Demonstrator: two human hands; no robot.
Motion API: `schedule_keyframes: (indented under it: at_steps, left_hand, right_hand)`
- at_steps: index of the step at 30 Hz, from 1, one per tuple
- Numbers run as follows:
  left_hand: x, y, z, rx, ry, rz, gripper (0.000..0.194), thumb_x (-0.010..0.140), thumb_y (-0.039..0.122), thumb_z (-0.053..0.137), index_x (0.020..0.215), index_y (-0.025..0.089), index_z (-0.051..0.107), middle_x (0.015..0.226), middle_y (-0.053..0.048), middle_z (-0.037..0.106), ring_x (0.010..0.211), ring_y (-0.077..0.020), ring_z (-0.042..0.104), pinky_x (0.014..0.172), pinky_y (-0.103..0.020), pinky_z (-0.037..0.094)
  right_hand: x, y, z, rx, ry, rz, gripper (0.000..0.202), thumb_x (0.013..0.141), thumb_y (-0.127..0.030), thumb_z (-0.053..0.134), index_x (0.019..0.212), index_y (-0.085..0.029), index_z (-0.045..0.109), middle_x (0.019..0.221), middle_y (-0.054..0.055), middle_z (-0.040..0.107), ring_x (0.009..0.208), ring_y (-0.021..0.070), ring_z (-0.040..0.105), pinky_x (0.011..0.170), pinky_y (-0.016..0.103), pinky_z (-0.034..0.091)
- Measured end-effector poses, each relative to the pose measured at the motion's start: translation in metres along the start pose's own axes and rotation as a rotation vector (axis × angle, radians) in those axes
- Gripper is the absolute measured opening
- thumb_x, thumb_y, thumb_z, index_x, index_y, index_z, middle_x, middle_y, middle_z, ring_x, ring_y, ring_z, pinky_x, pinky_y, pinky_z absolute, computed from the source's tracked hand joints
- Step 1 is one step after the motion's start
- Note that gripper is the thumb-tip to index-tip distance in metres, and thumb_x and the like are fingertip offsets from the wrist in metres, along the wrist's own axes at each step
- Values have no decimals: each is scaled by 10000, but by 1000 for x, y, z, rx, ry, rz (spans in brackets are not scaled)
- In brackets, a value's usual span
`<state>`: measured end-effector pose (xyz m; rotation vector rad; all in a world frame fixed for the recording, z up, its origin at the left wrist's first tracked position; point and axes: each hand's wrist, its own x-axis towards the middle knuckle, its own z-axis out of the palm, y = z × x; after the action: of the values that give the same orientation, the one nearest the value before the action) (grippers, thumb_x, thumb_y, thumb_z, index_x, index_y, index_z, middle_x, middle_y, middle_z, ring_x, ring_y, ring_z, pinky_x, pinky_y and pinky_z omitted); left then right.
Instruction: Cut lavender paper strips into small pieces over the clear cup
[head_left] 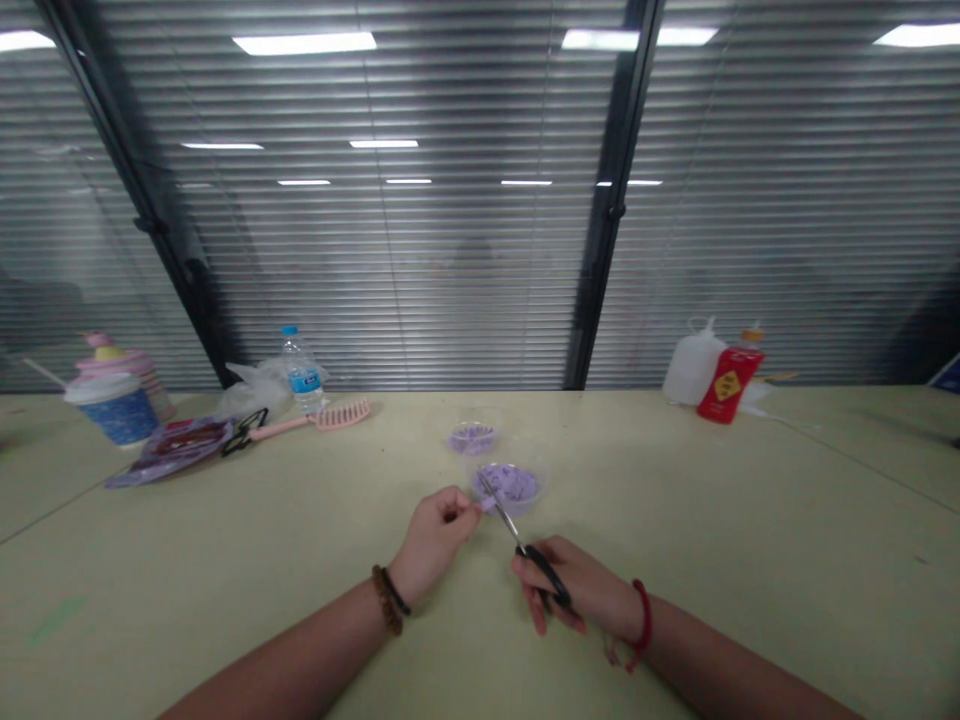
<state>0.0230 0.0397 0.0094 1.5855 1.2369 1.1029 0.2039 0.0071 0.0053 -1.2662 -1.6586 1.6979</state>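
A small purple strip (488, 504) is pinched between the fingertips of my left hand (437, 530). My right hand (574, 583) is wrapped round the black handles of a pair of scissors (511, 523), whose metal blades point up and left, beside the strip. Just beyond both hands stands a clear tub (537, 497) with purple bits (510, 481) inside. The blade tips overlap the tub's near left side. Behind it is a second clear container (474, 420) with more purple stuff in it. Whether the blades touch the strip I cannot tell.
At the left stand a blue paper cup (120, 412), a purple packet (180, 445), a pink hairbrush (341, 415), a water bottle (303, 372) and a plastic bag (259, 388). A white bottle (691, 368) and a red bottle (730, 382) are at the back right, near the window blinds.
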Motion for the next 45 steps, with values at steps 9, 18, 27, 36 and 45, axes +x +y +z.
schedule_keyframes:
  at_steps: [9, 18, 27, 36, 45]
  left_hand:
    - [9, -6, -3, 14, 2, -23, 215, 701, 348, 493, 607, 154, 490, 481, 64, 398, 418, -67, 328, 434, -198, 248]
    - [10, -7, -4, -108, 57, -35, 230, 725, 372, 497, 632, 165, 455, 470, 84, 355, 387, -51, 290, 401, -184, 225]
    - [6, -4, -1, -126, -52, -42, 234, 714, 369, 523, 631, 153, 493, 437, 87, 353, 375, -49, 282, 405, -190, 206]
    - [6, -5, -2, -101, -69, -29, 247, 725, 383, 521, 641, 151, 500, 440, 86, 359, 378, -51, 288, 410, -193, 211]
    - [10, -10, -4, -63, -27, -23, 211, 725, 352, 499, 659, 152, 507, 444, 88, 359, 372, -53, 293, 405, -189, 226]
  right_hand:
    - [5, 7, -3, 62, 106, -1, 480, 703, -605, 498, 549, -153, 450, 390, -29, 516, 202, 22, 295, 215, 153, 168]
    - [3, 2, -1, 39, 49, -9, 497, 688, -608, 505, 555, -130, 491, 463, 11, 571, 235, 20, 338, 236, 147, 197]
    - [1, 0, 0, -16, 37, 20, 439, 712, -542, 522, 553, -135, 481, 449, 5, 563, 230, 18, 320, 232, 144, 208]
    - [2, 0, 1, 9, 38, 21, 440, 689, -551, 545, 537, -144, 476, 430, -8, 555, 230, 24, 317, 235, 155, 205]
    - [4, 5, -4, 65, 127, 18, 450, 695, -597, 513, 567, -178, 410, 369, -56, 476, 210, 26, 272, 227, 168, 148]
